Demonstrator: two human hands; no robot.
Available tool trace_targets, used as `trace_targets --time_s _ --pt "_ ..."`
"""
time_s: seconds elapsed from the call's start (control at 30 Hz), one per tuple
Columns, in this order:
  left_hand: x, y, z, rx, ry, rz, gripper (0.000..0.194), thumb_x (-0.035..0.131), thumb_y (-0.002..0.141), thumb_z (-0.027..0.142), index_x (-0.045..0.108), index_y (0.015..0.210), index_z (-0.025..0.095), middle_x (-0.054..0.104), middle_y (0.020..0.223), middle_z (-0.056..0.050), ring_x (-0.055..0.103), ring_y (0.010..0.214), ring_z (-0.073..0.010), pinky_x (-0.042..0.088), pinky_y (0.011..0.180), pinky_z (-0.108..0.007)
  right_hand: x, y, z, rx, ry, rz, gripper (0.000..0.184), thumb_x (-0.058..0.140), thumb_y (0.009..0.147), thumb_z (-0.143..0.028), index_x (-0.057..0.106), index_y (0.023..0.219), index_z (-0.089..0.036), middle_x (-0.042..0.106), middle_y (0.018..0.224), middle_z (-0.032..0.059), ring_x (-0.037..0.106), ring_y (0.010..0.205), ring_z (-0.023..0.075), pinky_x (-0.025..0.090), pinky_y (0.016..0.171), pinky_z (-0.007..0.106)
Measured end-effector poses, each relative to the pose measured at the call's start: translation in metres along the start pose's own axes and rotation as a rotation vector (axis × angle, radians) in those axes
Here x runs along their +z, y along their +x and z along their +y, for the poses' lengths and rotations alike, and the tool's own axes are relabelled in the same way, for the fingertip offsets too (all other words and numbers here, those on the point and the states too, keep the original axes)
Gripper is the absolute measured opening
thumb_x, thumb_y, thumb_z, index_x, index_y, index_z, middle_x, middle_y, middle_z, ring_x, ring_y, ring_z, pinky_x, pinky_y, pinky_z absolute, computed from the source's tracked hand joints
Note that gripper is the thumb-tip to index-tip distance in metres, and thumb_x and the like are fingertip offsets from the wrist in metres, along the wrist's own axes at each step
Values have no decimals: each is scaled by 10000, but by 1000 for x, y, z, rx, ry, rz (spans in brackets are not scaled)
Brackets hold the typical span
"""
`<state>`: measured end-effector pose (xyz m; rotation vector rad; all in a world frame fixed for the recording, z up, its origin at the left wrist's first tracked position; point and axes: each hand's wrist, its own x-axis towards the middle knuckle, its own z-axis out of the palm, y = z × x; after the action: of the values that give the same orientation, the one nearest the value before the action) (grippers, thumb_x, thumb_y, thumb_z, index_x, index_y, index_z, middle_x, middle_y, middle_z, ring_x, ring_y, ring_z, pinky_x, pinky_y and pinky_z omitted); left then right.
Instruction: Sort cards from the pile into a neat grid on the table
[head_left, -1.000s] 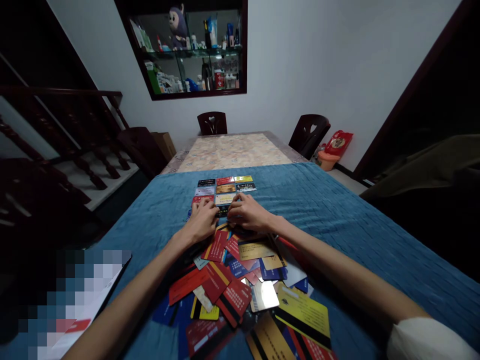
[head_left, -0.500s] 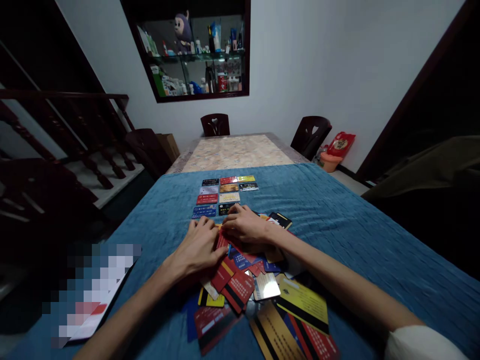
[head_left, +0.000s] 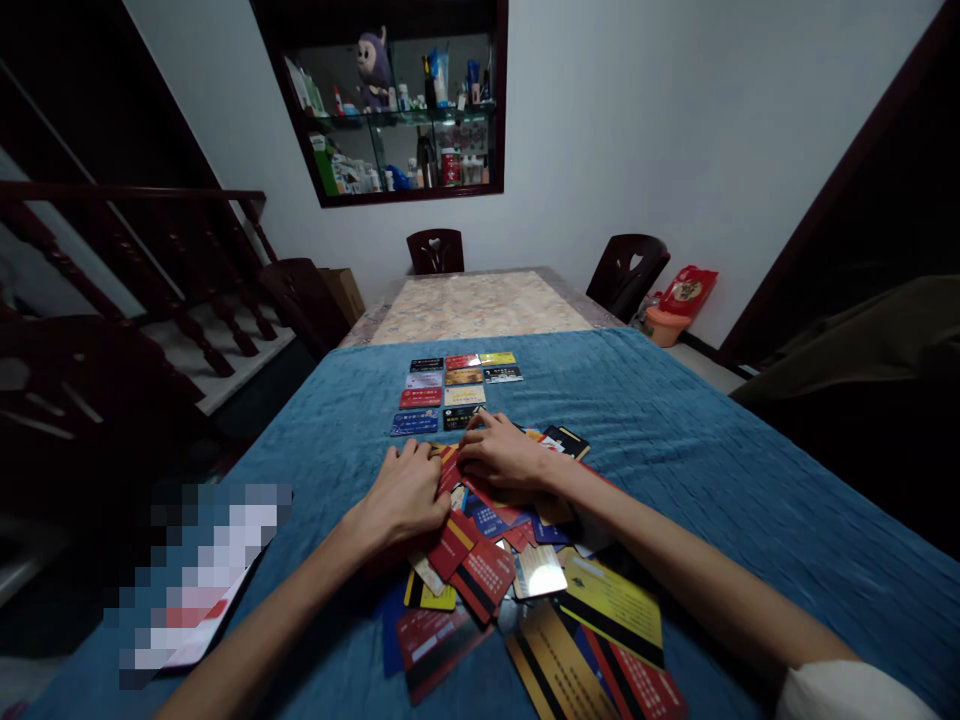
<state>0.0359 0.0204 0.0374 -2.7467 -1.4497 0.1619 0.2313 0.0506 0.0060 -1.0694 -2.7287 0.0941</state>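
So, a messy pile of bank-style cards (head_left: 540, 570) is heaped on a blue cloth (head_left: 750, 500) that's spread over the near part of the tabletop (head_left: 465, 305). The left hand (head_left: 405, 490) is rested on the pile's left side, fingers curled down by some red cards (head_left: 448, 465); whether anything's actually gripped can't be told from here. The right hand (head_left: 510, 450) is laid across the far end of the pile, fingers bent, tips tucked just beside a black card (head_left: 459, 418). Same deal there, a grip can't be made out. Past the hands, ten cards (head_left: 463, 377) are set out in four rows, black one included: three in each far row, two in each near row. Off left, a flat slab (head_left: 225, 570) with a pixelated face can be seen on the cloth.
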Motion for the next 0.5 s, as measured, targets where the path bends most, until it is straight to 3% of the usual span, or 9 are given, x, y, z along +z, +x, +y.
trace_targets --time_s 0.5 --pt "-3 2 -7 2 -16 -35 249 469 837 298 679 894 177 670 1082 -157 587 1052 -326 445 889 -467 6 0 -2 14 54 26 266 514 961 -326 692 1114 -203 674 1143 108 428 1088 273 333 841 399"
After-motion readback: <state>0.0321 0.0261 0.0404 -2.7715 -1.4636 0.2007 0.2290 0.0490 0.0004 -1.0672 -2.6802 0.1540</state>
